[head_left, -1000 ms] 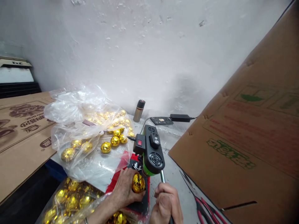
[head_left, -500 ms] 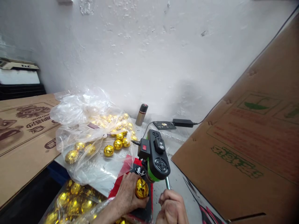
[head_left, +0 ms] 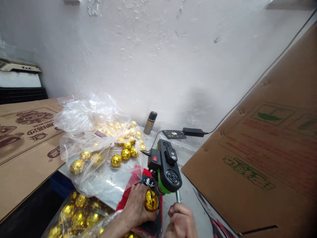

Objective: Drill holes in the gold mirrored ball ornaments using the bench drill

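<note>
A shiny gold mirror-tiled ball (head_left: 151,200) is gripped in my left hand (head_left: 136,206), fingers and thumb around its side. It sits beside the front end of a small bench drill press (head_left: 168,165) with a black and green head and a red switch. Where the drill's tip meets the ball, if it does, I cannot tell. My right hand (head_left: 180,219) is closed around the metal lever (head_left: 178,196) at the drill's right. Below the drill lies a dark base on a red cloth (head_left: 127,193).
More gold balls (head_left: 116,160) lie on the table and in a clear plastic bag (head_left: 84,115) on the left. Another bag of gold balls (head_left: 79,215) is at lower left. A spray can (head_left: 150,123) and power adapter (head_left: 193,132) stand near the wall. Cardboard boxes (head_left: 250,152) flank the table.
The view has shifted slightly. Both hands keep their grips, left on the ball and right on the lever, with hardly any visible movement.
</note>
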